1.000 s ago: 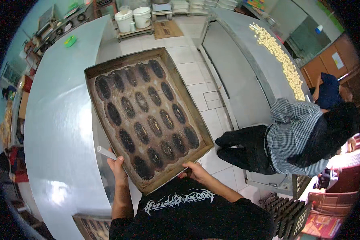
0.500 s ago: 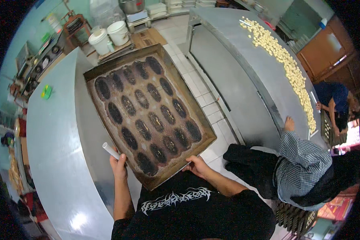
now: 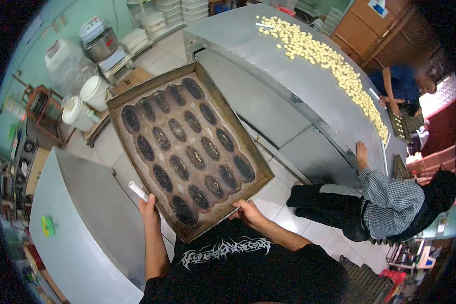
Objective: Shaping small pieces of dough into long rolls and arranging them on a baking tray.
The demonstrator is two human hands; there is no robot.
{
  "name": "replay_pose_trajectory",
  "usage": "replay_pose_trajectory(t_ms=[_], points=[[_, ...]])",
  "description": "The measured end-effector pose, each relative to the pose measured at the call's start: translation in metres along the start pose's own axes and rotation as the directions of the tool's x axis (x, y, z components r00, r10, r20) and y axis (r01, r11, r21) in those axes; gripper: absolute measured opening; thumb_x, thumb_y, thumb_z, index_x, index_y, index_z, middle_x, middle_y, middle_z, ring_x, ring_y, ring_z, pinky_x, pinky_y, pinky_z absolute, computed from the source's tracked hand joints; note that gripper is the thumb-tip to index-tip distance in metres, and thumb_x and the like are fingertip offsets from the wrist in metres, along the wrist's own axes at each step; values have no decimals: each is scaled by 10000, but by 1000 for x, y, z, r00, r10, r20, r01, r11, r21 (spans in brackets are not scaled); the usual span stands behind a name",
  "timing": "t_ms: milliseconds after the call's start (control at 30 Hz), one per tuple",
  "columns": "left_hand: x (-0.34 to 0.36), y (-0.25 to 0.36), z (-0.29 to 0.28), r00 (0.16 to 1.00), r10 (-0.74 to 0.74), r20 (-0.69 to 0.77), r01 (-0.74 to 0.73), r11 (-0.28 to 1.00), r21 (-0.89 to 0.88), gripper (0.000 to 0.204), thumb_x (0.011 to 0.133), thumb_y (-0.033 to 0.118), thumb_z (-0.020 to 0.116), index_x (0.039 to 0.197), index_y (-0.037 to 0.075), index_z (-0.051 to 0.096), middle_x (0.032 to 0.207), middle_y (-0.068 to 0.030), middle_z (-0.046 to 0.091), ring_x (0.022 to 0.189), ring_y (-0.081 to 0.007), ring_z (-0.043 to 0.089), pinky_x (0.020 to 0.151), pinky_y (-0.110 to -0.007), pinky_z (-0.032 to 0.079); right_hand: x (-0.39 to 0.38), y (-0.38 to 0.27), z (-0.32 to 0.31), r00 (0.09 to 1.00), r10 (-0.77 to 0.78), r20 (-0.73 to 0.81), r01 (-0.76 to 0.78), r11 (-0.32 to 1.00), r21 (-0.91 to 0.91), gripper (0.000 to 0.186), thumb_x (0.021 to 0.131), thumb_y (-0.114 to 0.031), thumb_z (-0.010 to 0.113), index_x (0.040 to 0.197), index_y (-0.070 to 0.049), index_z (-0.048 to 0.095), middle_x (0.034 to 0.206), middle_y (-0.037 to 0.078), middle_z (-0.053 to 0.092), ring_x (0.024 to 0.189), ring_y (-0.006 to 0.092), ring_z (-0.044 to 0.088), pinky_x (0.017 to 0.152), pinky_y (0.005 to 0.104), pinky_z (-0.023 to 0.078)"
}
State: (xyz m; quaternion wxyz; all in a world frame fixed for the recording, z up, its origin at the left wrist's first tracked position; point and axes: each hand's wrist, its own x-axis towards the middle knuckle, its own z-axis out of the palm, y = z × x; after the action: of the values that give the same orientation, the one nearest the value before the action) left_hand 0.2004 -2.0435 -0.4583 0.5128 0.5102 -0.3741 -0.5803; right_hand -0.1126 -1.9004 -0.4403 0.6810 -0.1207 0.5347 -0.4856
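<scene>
Held in front of my black shirt is a deep rectangular metal baking tray (image 3: 262, 178), tilted, with rows of dark burnt oval marks across its brown, greasy bottom. My left hand (image 3: 151, 214) is closed at the tray's near left edge. A short white tube (image 3: 137, 190) sticks up from between its fingers. At the near right corner side, my right hand (image 3: 248, 213) grips the rim with the thumb on top; its other fingers are partly hidden under the tray.
Ahead and right stands a long metal table (image 3: 238, 38) bearing many small pale dough pieces (image 3: 334, 63). A person in a checked shirt (image 3: 390, 202) leans on it; another person (image 3: 397, 86) works beyond. Another metal table (image 3: 71, 243) is left, white buckets (image 3: 77, 114) behind.
My body has turned right with the tray. The left table has slid down and away in view, and the dough table appears further left. Both hands keep their grip.
</scene>
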Motion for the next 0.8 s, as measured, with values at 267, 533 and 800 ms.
replay_pose_trajectory(t_ms=[267, 533, 800], points=[[164, 82, 87, 943, -76, 324, 7, 978, 210, 459, 842, 189, 732, 1198, -38, 551, 1008, -46, 629, 892, -129, 582, 800, -283, 475, 85, -56, 40, 980, -88, -176, 123, 973, 198, 300, 884, -197, 566, 1019, 71, 582, 879, 176, 668, 712, 270, 676, 646, 364, 569], [288, 80, 198, 889, -129, 439, 8, 964, 267, 454, 835, 176, 751, 1184, -47, 565, 963, -53, 644, 821, -127, 594, 760, -273, 492, 177, -129, 17, 961, -99, -258, 178, 935, 306, 335, 887, -196, 536, 1030, 105, 570, 852, 195, 667, 721, 313, 684, 633, 377, 565], [379, 102, 316, 897, -198, 395, 29, 919, 394, 412, 806, 96, 714, 1162, -55, 573, 927, -54, 646, 800, -142, 607, 738, -278, 499, 257, -245, -24, 978, -58, -200, 135, 907, 400, 398, 908, -243, 503, 1120, 92, 535, 919, 203, 666, 779, 291, 675, 679, 367, 553]])
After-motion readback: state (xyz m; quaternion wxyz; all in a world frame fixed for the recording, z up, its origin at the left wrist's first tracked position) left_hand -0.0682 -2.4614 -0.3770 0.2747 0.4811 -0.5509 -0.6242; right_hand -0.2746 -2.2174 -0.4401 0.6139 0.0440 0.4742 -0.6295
